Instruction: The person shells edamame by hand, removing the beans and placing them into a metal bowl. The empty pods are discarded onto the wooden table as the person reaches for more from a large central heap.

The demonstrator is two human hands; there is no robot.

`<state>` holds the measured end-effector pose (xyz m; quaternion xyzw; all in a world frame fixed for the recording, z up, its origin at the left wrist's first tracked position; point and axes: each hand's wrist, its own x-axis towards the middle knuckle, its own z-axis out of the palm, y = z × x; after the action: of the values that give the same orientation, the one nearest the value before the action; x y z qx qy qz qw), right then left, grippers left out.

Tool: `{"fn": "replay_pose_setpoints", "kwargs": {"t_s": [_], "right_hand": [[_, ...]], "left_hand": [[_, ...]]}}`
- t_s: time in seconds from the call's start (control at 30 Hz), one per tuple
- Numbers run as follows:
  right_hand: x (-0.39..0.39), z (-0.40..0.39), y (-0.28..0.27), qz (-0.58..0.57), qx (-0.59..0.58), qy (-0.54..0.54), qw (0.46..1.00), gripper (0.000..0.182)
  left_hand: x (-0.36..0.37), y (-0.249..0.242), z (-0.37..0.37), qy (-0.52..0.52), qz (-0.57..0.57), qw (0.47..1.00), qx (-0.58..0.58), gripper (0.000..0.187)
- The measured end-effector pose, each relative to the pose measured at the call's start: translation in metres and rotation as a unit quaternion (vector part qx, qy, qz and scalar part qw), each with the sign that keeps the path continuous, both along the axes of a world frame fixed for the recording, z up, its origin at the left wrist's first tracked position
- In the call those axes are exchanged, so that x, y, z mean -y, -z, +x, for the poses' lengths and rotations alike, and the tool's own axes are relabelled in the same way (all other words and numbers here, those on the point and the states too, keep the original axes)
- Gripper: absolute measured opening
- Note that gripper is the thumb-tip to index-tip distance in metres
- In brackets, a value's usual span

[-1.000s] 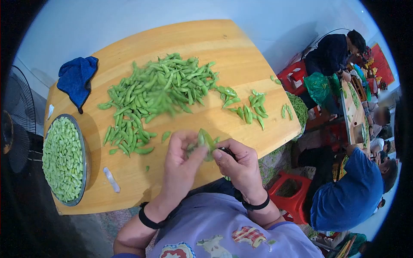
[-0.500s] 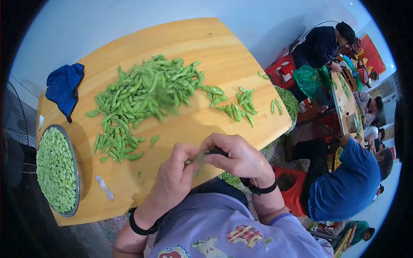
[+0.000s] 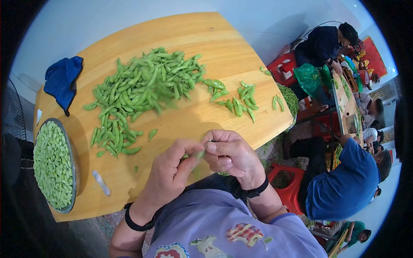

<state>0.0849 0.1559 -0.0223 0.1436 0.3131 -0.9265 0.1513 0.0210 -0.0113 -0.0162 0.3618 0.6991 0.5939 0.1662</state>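
In front of my chest, my left hand (image 3: 170,172) is closed, thumb and fingers pinching a green bean pod (image 3: 198,155). My right hand (image 3: 234,157) almost touches it, its fingers curled round a small dark object (image 3: 213,141) of which only a bit shows; its kind I cannot make out. Beyond both hands, a large heap of green soybean pods (image 3: 142,86) lies on the wooden table (image 3: 206,38). At the left edge stands a metal bowl (image 3: 74,172) filled with shelled green beans (image 3: 52,163).
A blue cloth (image 3: 63,81) lies at the table's far left, and a whitish strip (image 3: 101,182) near the bowl. Several separate pods (image 3: 243,101) rest toward the right. Beyond are a red stool (image 3: 288,185), a person in blue (image 3: 344,180) and other people at another table.
My hands have drawn slightly apart, and the right one has turned so its fingers show more. The dark object is now mostly covered. The view has shifted a little.
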Motion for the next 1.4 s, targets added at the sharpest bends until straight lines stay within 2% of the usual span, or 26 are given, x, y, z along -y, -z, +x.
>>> {"fn": "replay_pose_setpoints", "kwargs": {"t_s": [0.07,0.2,0.3,0.37,0.5,0.6,0.67,0.8,0.87,1.0,1.07,1.1,1.17,1.4], "right_hand": [[0.002,0.000,0.002,-0.066,0.001,-0.001,0.998,0.009],[0.006,0.003,-0.001,-0.045,0.023,0.005,0.999,0.009],[0.008,0.002,-0.005,0.003,0.035,-0.009,0.999,0.009],[0.012,0.002,-0.011,0.113,0.051,0.005,0.992,0.010],[0.013,0.001,-0.012,0.115,0.055,0.002,0.992,0.011],[0.014,0.000,-0.020,0.177,0.066,0.000,0.982,0.012],[0.014,0.000,-0.025,0.235,0.057,0.017,0.970,0.007],[0.019,0.001,-0.032,0.247,0.050,0.023,0.967,0.008],[0.016,0.000,-0.034,0.302,0.046,0.014,0.952,0.013],[0.016,-0.001,-0.035,0.329,0.043,0.018,0.943,0.012],[0.015,-0.002,-0.037,0.345,0.051,0.007,0.937,0.011],[0.015,-0.002,-0.036,0.345,0.050,0.005,0.937,0.011],[0.016,-0.003,-0.036,0.327,0.062,0.045,0.942,0.008],[0.021,-0.004,-0.034,0.358,0.052,0.035,0.932,0.007]], "left_hand": [[0.001,-0.002,-0.002,0.011,-0.004,1.000,-0.014,0.020],[0.006,-0.004,-0.004,0.027,-0.043,0.998,-0.039,0.020],[0.007,-0.007,-0.008,0.064,-0.086,0.994,0.003,0.022],[0.006,-0.007,-0.007,0.063,-0.095,0.992,0.044,0.024],[0.009,-0.001,-0.010,0.074,-0.072,0.990,0.093,0.024],[0.008,0.004,-0.010,0.069,-0.060,0.991,0.102,0.020],[0.005,0.007,-0.008,0.080,0.024,0.980,0.183,0.016],[0.011,0.011,-0.011,0.101,0.013,0.977,0.188,0.014],[0.014,0.008,-0.012,0.105,0.041,0.909,0.400,0.017],[0.013,0.006,-0.010,0.082,0.047,0.928,0.361,0.019],[0.014,0.004,-0.008,0.078,-0.037,0.985,0.149,0.019],[0.014,0.002,-0.005,0.075,-0.037,0.985,0.148,0.019],[0.012,-0.004,0.000,0.025,-0.058,0.996,0.065,0.020],[0.014,0.002,-0.001,0.049,-0.074,0.992,0.090,0.021]]}}
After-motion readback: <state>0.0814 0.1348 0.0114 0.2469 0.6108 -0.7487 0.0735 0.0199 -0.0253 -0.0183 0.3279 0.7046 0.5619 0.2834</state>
